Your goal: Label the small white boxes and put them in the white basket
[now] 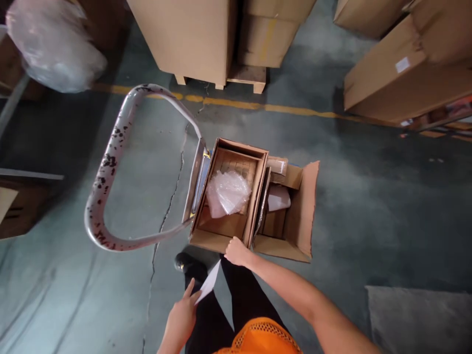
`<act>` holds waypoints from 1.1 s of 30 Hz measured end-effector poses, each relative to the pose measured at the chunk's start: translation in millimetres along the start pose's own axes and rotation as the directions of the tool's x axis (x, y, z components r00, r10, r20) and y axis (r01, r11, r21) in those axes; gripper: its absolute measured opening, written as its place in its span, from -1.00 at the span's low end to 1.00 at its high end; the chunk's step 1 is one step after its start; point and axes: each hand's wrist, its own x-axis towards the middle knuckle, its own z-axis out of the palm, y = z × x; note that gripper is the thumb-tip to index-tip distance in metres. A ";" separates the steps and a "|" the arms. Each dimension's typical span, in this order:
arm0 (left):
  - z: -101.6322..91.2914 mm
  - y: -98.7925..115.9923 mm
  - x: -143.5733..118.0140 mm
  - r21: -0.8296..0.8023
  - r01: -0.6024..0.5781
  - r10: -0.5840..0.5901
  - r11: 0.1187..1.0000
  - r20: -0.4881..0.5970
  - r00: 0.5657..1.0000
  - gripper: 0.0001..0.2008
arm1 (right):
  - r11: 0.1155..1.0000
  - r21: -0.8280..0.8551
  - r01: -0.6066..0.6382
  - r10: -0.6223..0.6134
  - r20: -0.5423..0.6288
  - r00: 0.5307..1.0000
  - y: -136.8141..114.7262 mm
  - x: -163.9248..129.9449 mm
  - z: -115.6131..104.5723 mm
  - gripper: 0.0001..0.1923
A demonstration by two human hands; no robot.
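Observation:
I look straight down at two open cardboard boxes on a hand cart. My right hand (237,250) grips the near flap of the left box (206,238), which holds a clear plastic bag (228,192) on brown items. My left hand (181,317) holds a white slip of paper (209,282) by its lower corner, in front of my dark trousers. The right box (298,216) stands against the left one, with white packets (278,197) and smaller cartons inside.
The cart's worn metal handle (106,167) loops out to the left. Stacked cartons on a pallet (217,34) stand ahead, more cartons (401,73) at the right, a plastic-wrapped bundle (55,44) at the upper left. A yellow line (287,109) crosses the cracked concrete floor.

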 end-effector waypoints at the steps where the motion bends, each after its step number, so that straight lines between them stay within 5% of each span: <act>1: 3.4 -4.7 -0.9 0.000 0.000 0.000 1.000 0.010 1.000 -0.42 | 1.000 0.022 -0.013 0.013 -0.014 1.000 1.7 1.6 -3.1 -0.73; 6: 13.9 -23.2 0.1 0.048 -0.036 0.031 0.998 0.090 0.995 -0.43 | 0.967 0.214 -0.139 0.198 -0.284 0.938 29.5 -2.3 -26.9 -0.72; 9: 13.3 -31.3 2.1 0.076 -0.055 0.045 0.996 0.123 0.991 -0.41 | 0.895 0.345 -0.285 0.427 -0.470 0.773 63.7 -22.0 -34.4 -0.68; 12: 10.3 -35.2 3.6 0.119 -0.074 0.056 0.990 0.151 0.987 -0.39 | 0.792 0.452 -0.410 0.607 -0.506 0.613 102.2 -42.3 -32.7 -0.66; 15: 8.0 -33.5 2.9 0.140 -0.083 0.060 0.987 0.162 0.985 -0.38 | 0.738 0.508 -0.445 0.671 -0.474 0.570 127.1 -52.4 -21.3 -0.67; 22: -2.1 -5.1 -13.6 -0.116 -0.166 0.171 0.979 0.038 0.985 -0.47 | 0.772 0.480 -0.418 0.625 -0.447 0.641 126.1 -76.1 14.3 -0.63; 26: -2.4 18.4 -23.1 -0.061 -0.201 0.202 0.978 0.003 0.979 -0.48 | 0.808 0.414 -0.420 0.562 -0.327 0.760 128.6 -96.7 27.9 -0.65; 29: 12.9 29.3 -25.3 0.022 -0.172 0.172 0.985 -0.003 0.985 -0.44 | 0.868 0.345 -0.357 0.447 -0.233 0.863 129.0 -108.9 40.3 -0.66; 33: 62.0 28.4 -39.2 0.078 -0.125 0.126 0.989 -0.015 0.992 -0.36 | 0.928 0.252 -0.276 0.325 -0.179 0.929 126.4 -117.6 46.0 -0.67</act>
